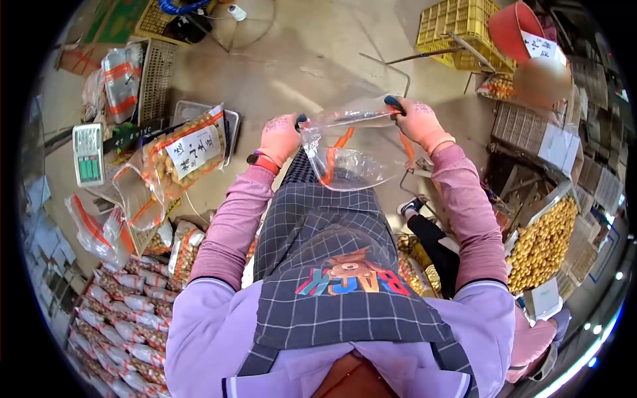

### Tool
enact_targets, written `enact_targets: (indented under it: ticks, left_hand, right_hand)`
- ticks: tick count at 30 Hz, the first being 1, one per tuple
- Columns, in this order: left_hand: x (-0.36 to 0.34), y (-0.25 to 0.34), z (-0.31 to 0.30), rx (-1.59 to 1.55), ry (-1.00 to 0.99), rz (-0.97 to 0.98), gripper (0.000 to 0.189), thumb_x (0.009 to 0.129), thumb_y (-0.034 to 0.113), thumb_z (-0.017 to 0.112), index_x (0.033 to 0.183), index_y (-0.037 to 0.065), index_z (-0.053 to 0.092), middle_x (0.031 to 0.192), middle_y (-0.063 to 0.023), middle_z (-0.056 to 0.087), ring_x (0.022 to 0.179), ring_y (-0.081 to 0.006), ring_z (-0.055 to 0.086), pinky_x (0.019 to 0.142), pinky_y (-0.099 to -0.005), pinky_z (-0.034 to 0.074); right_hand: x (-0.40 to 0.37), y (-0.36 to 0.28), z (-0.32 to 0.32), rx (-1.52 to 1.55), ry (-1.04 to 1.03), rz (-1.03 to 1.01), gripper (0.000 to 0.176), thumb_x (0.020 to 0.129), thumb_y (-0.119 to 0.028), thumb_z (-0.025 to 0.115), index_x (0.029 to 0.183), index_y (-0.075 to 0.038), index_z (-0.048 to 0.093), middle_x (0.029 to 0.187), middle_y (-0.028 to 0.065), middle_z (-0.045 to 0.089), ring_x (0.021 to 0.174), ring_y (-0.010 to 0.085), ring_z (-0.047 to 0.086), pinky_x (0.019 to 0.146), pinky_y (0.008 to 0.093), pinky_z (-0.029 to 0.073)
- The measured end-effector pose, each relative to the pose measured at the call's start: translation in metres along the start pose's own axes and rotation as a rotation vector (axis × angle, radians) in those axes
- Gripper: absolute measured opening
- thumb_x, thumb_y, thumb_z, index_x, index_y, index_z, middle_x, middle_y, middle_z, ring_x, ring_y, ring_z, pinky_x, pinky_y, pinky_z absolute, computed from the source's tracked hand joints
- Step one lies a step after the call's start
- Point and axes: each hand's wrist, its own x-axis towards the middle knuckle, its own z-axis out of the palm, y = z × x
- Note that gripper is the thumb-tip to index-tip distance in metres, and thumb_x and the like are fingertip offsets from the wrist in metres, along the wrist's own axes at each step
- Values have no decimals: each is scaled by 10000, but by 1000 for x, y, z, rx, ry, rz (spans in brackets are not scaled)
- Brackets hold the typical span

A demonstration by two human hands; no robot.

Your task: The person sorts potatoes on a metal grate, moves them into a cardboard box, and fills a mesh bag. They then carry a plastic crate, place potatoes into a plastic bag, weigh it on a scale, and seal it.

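Observation:
A clear plastic bag point(361, 169) with orange stripes is stretched between my two gloved hands, in front of my checked apron. My left hand point(280, 136) is closed on the bag's left edge, its dark fingertips pinching the plastic. At the bag's upper right, my right hand point(419, 123) grips the other side of the rim. The bag's mouth looks spread apart, and only see-through plastic shows inside it. To the left, a filled bag point(188, 151) of small round tan produce with a handwritten label leans on a scale's metal tray point(232, 136).
A scale display point(88, 156) stands far left, near flat striped bags point(121, 79). Many filled bags point(119, 312) are stacked lower left. Round produce fills a bin point(544, 245) at right. Yellow crates point(458, 26) and a red bucket point(514, 30) stand upper right. Another person's leg point(434, 255) shows nearby.

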Motion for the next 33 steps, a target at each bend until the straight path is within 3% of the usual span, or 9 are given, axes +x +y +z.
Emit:
enact_targets:
  ticks: [6,8,10,11,15,21,28,30,33]
  left_hand:
    - [46,105,18,103,324,353,932,706,329,761,1481,165,270,1477,-178,320,1347,-382,318,1126,-541,195]
    - [89,119,36,214,417,418,733,771,252,688,1429,168,376,1374,-185,461,1259,-357,443,1074,-500,313]
    - [129,131,36,0,59,214,534,823,170,586,1348,171,488,1176,-184,604,1085,-336,576,947,-452,443]
    - [131,145,31,30,275,266,370,836,142,530,1200,147,596,966,-178,662,897,-339,635,800,-444,499]
    - [157,186,-4,83,312,298,280,830,153,542,1085,95,642,935,-178,661,869,-349,639,767,-460,504]
    - [213,249,-33,-36,327,381,282,851,213,573,1082,58,621,942,-203,647,910,-397,604,790,-473,475]
    - [287,299,-21,-332,426,393,318,866,176,513,1123,16,612,990,-245,646,935,-386,618,831,-414,482]
    - [299,306,-20,-849,256,437,341,911,77,479,1217,-28,584,1083,-121,673,1023,-211,631,870,-311,479]
    - [297,321,-40,-662,212,309,304,902,85,483,1136,-25,642,999,-63,684,896,-169,632,787,-299,494]
  right_hand:
    - [-5,57,-4,245,17,-48,288,840,-196,580,1106,-106,646,1027,200,641,979,371,599,845,436,478]
    - [-13,75,-11,166,39,-8,357,848,-167,563,1196,-104,601,1035,199,648,984,343,611,858,423,482]
    - [-6,117,0,-131,80,60,448,853,-141,550,1299,-108,520,1023,193,658,980,317,627,861,415,491]
    - [-4,136,3,-330,120,19,524,851,-128,548,1365,-127,448,1007,173,666,954,307,639,851,416,499]
    - [5,200,-15,-13,-62,250,460,858,-136,554,1314,-129,502,962,160,668,933,322,637,831,422,499]
    - [30,278,-27,364,381,116,280,903,-229,555,1129,-75,612,873,168,662,843,372,622,750,460,484]
    - [70,339,-62,657,607,154,248,932,-164,507,1058,3,639,795,86,709,669,183,658,671,314,504]
    - [90,346,-76,762,615,193,251,930,-169,499,1018,6,656,801,93,708,681,185,659,692,311,506]
    - [139,361,-64,846,527,321,257,918,-191,500,980,-2,663,804,107,704,729,212,666,705,333,511]
